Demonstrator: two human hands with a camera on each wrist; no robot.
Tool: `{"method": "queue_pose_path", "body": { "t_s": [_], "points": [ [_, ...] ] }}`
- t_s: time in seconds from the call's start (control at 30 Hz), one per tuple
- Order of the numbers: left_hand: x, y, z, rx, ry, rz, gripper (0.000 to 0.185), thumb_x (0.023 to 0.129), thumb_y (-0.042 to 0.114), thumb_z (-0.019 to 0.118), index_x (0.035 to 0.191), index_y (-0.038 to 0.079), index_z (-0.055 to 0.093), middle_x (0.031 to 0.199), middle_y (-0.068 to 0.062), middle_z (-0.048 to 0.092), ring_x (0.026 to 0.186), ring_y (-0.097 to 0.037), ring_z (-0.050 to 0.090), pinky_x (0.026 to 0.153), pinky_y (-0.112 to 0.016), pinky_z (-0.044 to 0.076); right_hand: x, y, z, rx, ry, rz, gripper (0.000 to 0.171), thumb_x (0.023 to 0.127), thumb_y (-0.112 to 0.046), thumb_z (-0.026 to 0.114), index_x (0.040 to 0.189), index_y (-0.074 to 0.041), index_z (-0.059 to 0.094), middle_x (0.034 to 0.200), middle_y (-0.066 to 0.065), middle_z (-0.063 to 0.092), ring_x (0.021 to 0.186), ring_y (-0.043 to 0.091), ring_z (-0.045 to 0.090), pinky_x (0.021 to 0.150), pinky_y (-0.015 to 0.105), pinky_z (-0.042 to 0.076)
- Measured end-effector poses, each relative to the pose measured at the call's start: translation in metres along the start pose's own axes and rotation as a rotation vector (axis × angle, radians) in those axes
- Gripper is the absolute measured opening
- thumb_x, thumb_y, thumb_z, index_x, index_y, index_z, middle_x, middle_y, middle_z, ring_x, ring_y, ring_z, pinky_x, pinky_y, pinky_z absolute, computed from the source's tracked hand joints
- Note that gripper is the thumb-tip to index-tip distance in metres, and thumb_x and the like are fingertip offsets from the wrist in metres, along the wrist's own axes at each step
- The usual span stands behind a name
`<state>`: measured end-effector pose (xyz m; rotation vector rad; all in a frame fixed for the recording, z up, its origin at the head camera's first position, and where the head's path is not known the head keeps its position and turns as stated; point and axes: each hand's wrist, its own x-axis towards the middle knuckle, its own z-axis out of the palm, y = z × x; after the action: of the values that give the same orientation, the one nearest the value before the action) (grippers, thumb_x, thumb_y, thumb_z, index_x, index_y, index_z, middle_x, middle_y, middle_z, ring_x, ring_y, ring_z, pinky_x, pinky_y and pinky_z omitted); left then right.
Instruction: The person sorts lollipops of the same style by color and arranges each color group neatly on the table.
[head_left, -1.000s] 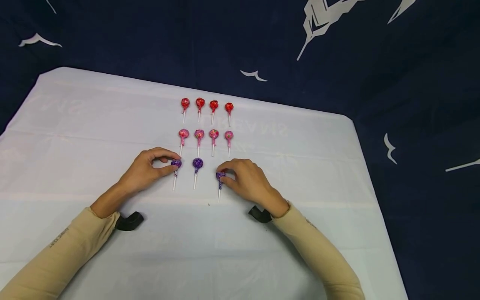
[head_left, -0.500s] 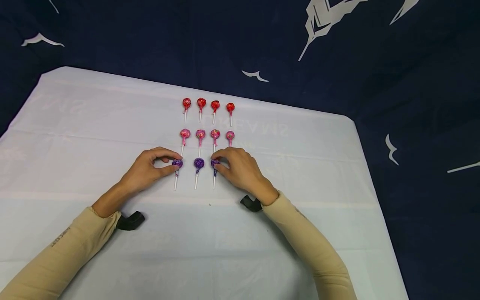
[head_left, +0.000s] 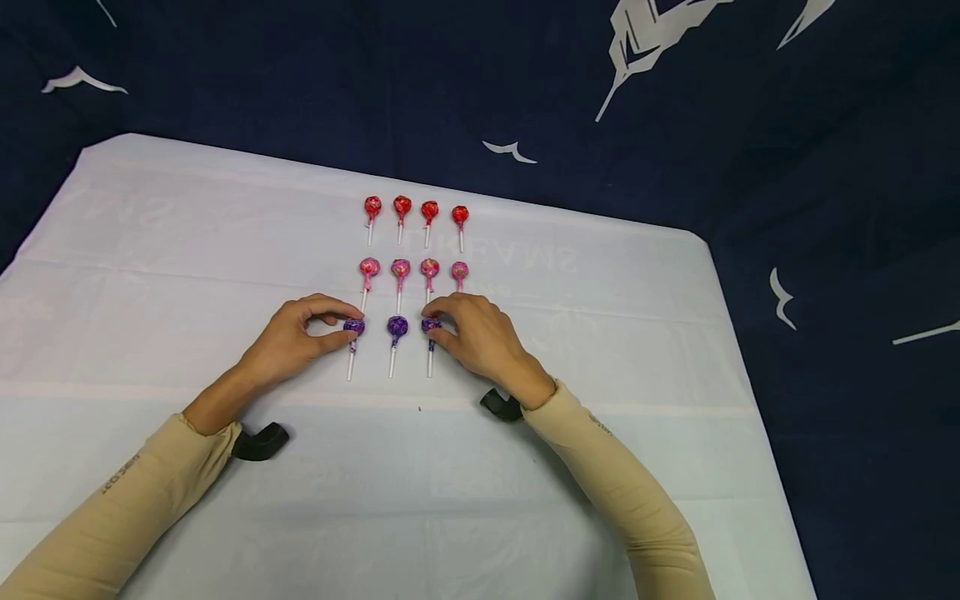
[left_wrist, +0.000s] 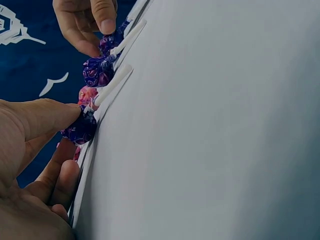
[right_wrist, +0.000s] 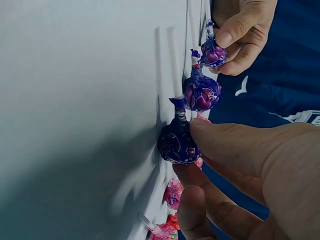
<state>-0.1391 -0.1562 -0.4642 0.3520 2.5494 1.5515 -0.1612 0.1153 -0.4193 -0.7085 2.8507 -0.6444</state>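
A third row of purple lollipops is being laid. The left lollipop (head_left: 354, 327) is pinched by the left hand (head_left: 288, 340), the right lollipop (head_left: 430, 326) by the right hand (head_left: 480, 337), at 3 o'clock of the middle lollipop (head_left: 397, 327). Release seems due next.

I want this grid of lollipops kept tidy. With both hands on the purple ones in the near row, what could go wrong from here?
The right hand pinches a purple lollipop close beside the middle purple one; a slip might knock that one askew. Its fingers also lie near the pink row and could nudge a stick. The left hand pinching the left purple lollipop might tilt it on letting go.
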Motion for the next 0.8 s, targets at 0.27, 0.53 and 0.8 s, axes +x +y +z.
{"method": "queue_pose_path", "body": {
  "t_s": [0.27, 0.53, 0.8],
  "points": [
    [0.0004, -0.0022, -0.0009, 0.006, -0.003, 0.0, 0.023, 0.09, 0.013, 0.075, 0.113, 0.011, 0.074, 0.12, -0.006, 0.067, 0.103, -0.019, 0.052, 0.089, -0.026, 0.039, 0.0033, -0.0013, 0.0019, 0.01, 0.018, -0.009, 0.025, 0.091, -0.02, 0.076, 0.115, -0.016, 0.074, 0.113, 0.0, 0.073, 0.103, 0.018, 0.067, 0.081, 0.037, 0.054],
    [-0.0001, -0.003, -0.0015, -0.003, -0.013, -0.002, 0.024, 0.09, 0.013, 0.075, 0.114, 0.011, 0.074, 0.121, -0.006, 0.067, 0.103, -0.019, 0.051, 0.089, -0.027, 0.038, 0.0035, -0.0016, 0.0023, 0.014, 0.02, 0.0, 0.024, 0.091, -0.021, 0.076, 0.115, -0.015, 0.073, 0.115, 0.001, 0.072, 0.105, 0.018, 0.066, 0.083, 0.038, 0.054],
    [-0.0004, -0.0029, -0.0011, -0.022, -0.018, 0.002, 0.023, 0.091, 0.014, 0.075, 0.114, 0.012, 0.074, 0.121, -0.007, 0.067, 0.105, -0.019, 0.052, 0.089, -0.026, 0.038, 0.0003, -0.0034, -0.0013, 0.006, 0.043, 0.001, 0.025, 0.091, -0.021, 0.076, 0.116, -0.016, 0.073, 0.115, 0.0, 0.071, 0.095, 0.017, 0.065, 0.078, 0.035, 0.053]
  ]
}}
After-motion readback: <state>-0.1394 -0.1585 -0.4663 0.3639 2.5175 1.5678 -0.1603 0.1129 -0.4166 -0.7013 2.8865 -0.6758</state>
